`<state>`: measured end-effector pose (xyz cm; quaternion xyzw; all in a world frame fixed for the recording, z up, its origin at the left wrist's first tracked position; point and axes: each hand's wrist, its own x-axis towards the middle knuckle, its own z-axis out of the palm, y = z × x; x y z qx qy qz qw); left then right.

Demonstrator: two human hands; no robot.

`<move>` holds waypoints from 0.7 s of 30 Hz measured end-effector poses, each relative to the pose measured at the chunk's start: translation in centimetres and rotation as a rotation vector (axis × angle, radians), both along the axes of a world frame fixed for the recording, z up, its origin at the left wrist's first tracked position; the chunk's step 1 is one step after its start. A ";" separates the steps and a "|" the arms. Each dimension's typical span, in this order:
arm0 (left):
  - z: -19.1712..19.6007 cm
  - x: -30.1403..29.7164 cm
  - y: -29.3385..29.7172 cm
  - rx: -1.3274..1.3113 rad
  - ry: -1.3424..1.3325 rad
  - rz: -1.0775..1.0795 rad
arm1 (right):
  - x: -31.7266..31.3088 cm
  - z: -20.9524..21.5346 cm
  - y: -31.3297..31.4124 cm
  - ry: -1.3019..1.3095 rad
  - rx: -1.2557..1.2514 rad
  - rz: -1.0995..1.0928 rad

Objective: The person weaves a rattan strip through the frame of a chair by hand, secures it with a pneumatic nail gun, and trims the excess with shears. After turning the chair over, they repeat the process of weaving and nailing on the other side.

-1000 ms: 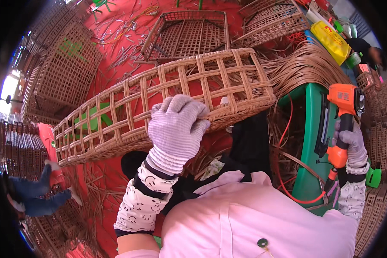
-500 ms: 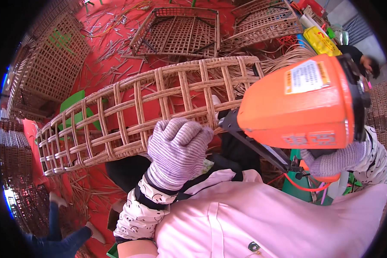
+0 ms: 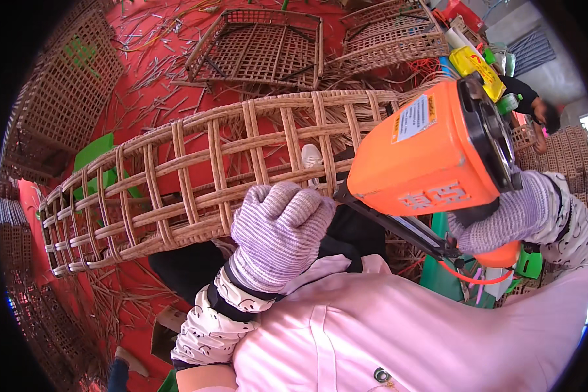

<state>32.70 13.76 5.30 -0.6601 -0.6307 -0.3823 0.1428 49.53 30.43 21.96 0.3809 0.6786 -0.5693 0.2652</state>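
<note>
A long woven rattan basket panel [image 3: 217, 157], an open lattice of brown strips, stretches across in front of me, tilted up. My left hand [image 3: 284, 232], in a striped knitted glove, is closed over its near edge. My right hand [image 3: 503, 212], gloved alike, is wrapped round the handle of an orange nail gun [image 3: 418, 157]. The tool's dark nose points left and meets or nearly meets the lattice, just right of my left hand; exact contact cannot be made out. An orange-red air hose [image 3: 467, 277] curves below the tool.
Woven baskets [image 3: 261, 55] lie on the red floor [image 3: 147, 72] ahead, among scattered rattan offcuts. A tall woven stack [image 3: 65, 91] stands at left near a green stool [image 3: 98, 153]. Beyond the tool, another person [image 3: 536, 108] bends at far right by a yellow bag [image 3: 473, 65].
The nail gun has tilted and shifted slightly left, with more of my right glove showing on its handle. My left hand keeps its hold. The legs at lower left have mostly left view.
</note>
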 end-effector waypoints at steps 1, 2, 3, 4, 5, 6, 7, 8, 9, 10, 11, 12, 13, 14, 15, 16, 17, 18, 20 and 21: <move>0.0 0.0 -0.1 -0.060 0.001 0.015 | -0.5 0.1 0.0 -0.004 0.002 0.016; -0.1 -0.1 0.0 -0.062 0.000 0.016 | -1.0 0.2 0.1 -0.007 0.004 0.036; -0.2 0.0 0.4 0.006 -0.033 0.017 | -1.3 0.3 -0.1 -0.017 0.018 0.043; -0.4 0.1 0.6 0.076 -0.067 0.017 | -1.6 0.5 -0.4 -0.029 0.031 0.053; -0.5 0.1 0.7 0.068 -0.064 0.013 | -1.8 0.8 -0.7 -0.037 0.042 0.054; -0.6 0.1 0.6 0.067 -0.062 0.022 | -2.3 0.8 -0.8 -0.039 0.045 0.081; -0.7 0.1 0.6 0.066 -0.072 0.050 | -2.8 0.9 -0.8 -0.039 0.048 0.105; -0.6 0.0 0.5 0.067 -0.081 0.079 | -3.3 1.1 -1.0 -0.036 0.054 0.127; -0.4 -0.1 0.0 0.040 -0.073 0.108 | -3.9 1.0 -1.2 -0.029 0.061 0.152; -0.4 -0.1 -0.3 0.037 -0.060 0.137 | -4.4 1.0 -1.3 -0.020 0.069 0.170; -0.3 -0.2 -0.4 0.031 -0.084 0.077 | -4.4 1.4 -1.4 -0.010 0.095 0.183; -0.2 -0.7 -0.9 0.020 -0.095 0.037 | -4.5 1.5 -1.4 0.005 0.112 0.197; 0.2 -0.9 -1.6 0.071 -0.141 0.057 | -3.6 0.9 -0.9 0.189 0.298 0.411; 0.4 -1.1 -1.7 0.135 -0.200 0.050 | -2.1 0.3 -0.3 0.364 0.493 0.594; 0.8 -2.0 -2.7 0.174 -0.179 0.076 | -3.4 1.9 -2.7 0.242 0.366 0.553; 1.6 -3.3 -4.3 0.184 -0.122 0.167 | -1.5 1.5 -3.3 0.279 0.408 0.343; 1.5 -5.2 -6.2 0.213 -0.096 0.280 | 0.4 1.4 -3.8 0.067 0.392 0.132; 0.8 -7.1 -9.9 0.146 -0.026 0.489 | -0.3 -1.8 -2.9 0.087 0.307 0.058; 0.8 -10.7 -14.6 0.053 0.094 0.770 | 1.8 -3.9 -3.1 0.227 0.369 0.051; 0.0 -12.8 -16.8 0.007 0.058 0.788 | 2.6 -4.5 -2.9 0.247 0.391 0.008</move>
